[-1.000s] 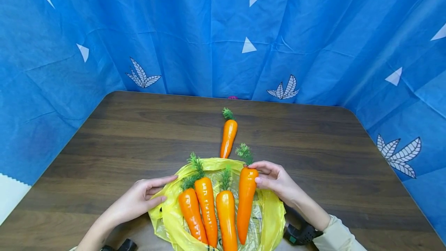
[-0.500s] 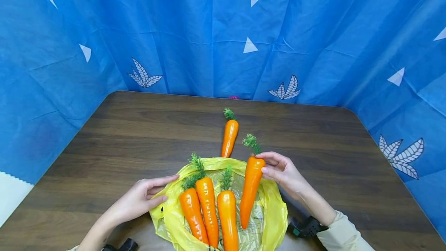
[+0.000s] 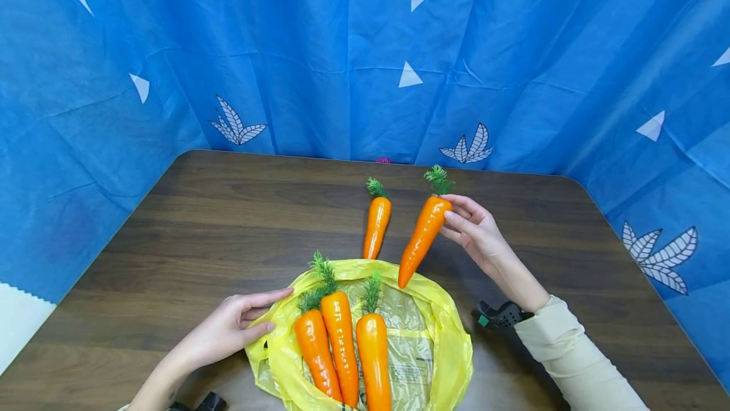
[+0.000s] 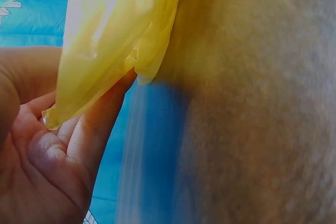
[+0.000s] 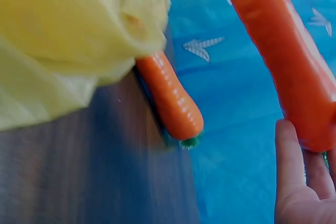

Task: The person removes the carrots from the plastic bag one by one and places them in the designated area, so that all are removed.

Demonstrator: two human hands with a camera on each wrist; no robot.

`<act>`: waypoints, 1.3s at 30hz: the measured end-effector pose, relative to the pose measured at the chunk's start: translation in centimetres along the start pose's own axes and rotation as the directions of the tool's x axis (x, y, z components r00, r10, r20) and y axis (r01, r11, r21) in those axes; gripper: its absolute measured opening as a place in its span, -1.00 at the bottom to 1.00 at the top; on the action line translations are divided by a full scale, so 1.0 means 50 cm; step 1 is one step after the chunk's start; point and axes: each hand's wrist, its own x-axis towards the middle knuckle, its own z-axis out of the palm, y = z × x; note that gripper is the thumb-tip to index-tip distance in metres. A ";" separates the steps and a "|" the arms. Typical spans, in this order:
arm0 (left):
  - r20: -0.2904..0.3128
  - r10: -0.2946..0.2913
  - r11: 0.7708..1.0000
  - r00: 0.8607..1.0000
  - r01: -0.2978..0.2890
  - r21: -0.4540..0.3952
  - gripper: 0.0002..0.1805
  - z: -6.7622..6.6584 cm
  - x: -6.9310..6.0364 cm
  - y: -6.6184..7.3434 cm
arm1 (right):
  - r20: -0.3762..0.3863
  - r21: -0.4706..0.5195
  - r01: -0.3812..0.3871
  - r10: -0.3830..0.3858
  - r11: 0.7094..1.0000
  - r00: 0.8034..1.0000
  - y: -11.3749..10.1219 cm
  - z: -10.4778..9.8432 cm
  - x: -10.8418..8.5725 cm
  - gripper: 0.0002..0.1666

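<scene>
My right hand point(image 3: 479, 233) pinches an orange carrot point(image 3: 424, 240) near its leafy top, tilted with its tip over the rear rim of a yellow plastic bag point(image 3: 450, 347). In the right wrist view, fingers point(image 5: 289, 156) lie against the carrot's thick end. Several other carrots lie in the wide-mouthed bag, including one point(image 3: 373, 360) in the middle. Another carrot point(image 3: 376, 227) lies on the table behind it. On the bag's left side rests my left hand point(image 3: 230, 328), thumb and forefinger spread and touching the plastic. In the left wrist view, the bag hides their tips.
The brown wooden table point(image 3: 228, 221) bears everything. A blue cloth point(image 3: 342, 50) with white triangles and leaf prints stands behind and at the sides. Black devices sit at both wrists, the right one point(image 3: 502, 315) showing a green patch.
My right hand has lifted the carrot up out of the bag and carried it away and to the right, tilting it more. The left hand has stayed at the bag's side.
</scene>
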 end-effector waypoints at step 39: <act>-0.006 -0.033 0.999 0.999 0.033 -0.019 -0.46 -0.002 -0.002 0.002 | -0.101 -0.351 -0.289 0.271 0.891 0.957 0.092 -0.021 0.155 -0.47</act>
